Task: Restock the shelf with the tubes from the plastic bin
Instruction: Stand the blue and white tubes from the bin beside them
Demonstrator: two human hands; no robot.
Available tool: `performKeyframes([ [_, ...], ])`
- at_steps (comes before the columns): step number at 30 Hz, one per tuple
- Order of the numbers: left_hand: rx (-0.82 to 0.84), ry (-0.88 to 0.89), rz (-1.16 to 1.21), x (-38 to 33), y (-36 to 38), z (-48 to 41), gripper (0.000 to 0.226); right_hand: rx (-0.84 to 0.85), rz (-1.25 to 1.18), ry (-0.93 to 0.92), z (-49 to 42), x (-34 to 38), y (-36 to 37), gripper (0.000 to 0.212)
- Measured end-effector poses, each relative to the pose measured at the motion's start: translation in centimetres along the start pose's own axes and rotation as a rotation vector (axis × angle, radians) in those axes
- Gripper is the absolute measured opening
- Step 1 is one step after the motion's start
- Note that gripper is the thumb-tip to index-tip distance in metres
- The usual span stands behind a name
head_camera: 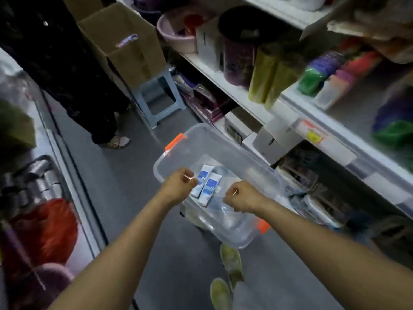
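A clear plastic bin (225,142) with orange latches stands in the aisle below me, beside the white shelf (288,104) on the right. Two white-and-blue tubes (209,189) lie side by side on its bottom. My left hand (178,186) is curled at the bin's near rim and seems to grip it. My right hand (242,199) hovers over the bin's inside with fingers curled, and nothing shows in it. Both hands are just short of the tubes, one on each side.
A person in dark clothes (67,70) stands up the aisle. Behind them a cardboard box (125,41) sits on a grey stool (156,97). The right shelf holds rolls, cups and boxes. Shelving on the left (44,186) carries more goods. My shoes (230,260) are under the bin.
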State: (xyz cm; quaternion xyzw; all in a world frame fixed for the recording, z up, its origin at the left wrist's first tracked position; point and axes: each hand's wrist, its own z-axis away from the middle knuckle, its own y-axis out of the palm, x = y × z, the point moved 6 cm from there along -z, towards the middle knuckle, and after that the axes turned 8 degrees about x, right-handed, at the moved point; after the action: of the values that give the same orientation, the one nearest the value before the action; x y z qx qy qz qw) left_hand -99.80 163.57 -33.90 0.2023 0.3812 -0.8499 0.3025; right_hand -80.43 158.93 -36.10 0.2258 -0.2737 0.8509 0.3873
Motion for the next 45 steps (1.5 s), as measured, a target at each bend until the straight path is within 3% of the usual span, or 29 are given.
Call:
performKeyframes([
  [8,0.056,-0.339,0.300,6.2,4.7,-13.8,0.049,0.062,-0.437,0.289,-14.8,-4.7,4.2,0.012],
  [12,0.050,-0.450,0.248,9.5,6.9,-19.0,0.058,0.131,-0.646,0.436,-19.3,-6.9,7.4,0.038],
  [16,0.067,-0.531,0.205,11.0,9.3,-22.1,0.066,0.011,-0.750,0.453,-22.6,-7.2,8.4,0.034],
  [18,0.100,-0.558,0.100,11.3,10.1,-22.8,0.068,-0.044,-0.787,0.443,-24.2,-7.4,8.8,0.041],
  [20,0.096,-0.579,0.055,11.6,10.4,-23.5,0.072,-0.059,-0.790,0.449,-25.0,-7.5,9.1,0.045],
  [22,0.117,-0.610,0.123,11.8,10.7,-23.8,0.074,-0.039,-0.778,0.444,-25.0,-7.2,8.7,0.036],
  [24,0.156,-0.597,0.319,11.3,11.1,-23.9,0.062,0.035,-0.795,0.424,-24.5,-7.0,8.4,0.022],
  [26,0.186,-0.594,0.462,10.3,11.4,-23.4,0.046,0.131,-0.817,0.406,-23.9,-6.8,8.2,0.024],
  [29,0.180,-0.577,0.482,9.3,11.1,-21.9,0.043,0.184,-0.824,0.375,-22.9,-6.2,7.5,0.026],
  [32,0.199,-0.550,0.641,8.3,10.7,-19.6,0.036,0.169,-0.877,0.350,-21.6,-5.6,6.1,0.016],
  [37,0.231,-0.367,0.842,5.7,9.5,-13.9,0.018,0.070,-0.843,0.292,-17.9,-4.1,3.9,0.020],
  [40,0.187,-0.255,0.894,4.6,8.2,-9.2,0.012,-0.012,-0.806,0.246,-14.4,-3.2,3.3,0.030],
  [45,0.142,-0.011,0.890,2.1,6.6,-0.3,0.009,-0.033,-0.788,0.098,-5.5,-1.7,3.3,0.030],
])
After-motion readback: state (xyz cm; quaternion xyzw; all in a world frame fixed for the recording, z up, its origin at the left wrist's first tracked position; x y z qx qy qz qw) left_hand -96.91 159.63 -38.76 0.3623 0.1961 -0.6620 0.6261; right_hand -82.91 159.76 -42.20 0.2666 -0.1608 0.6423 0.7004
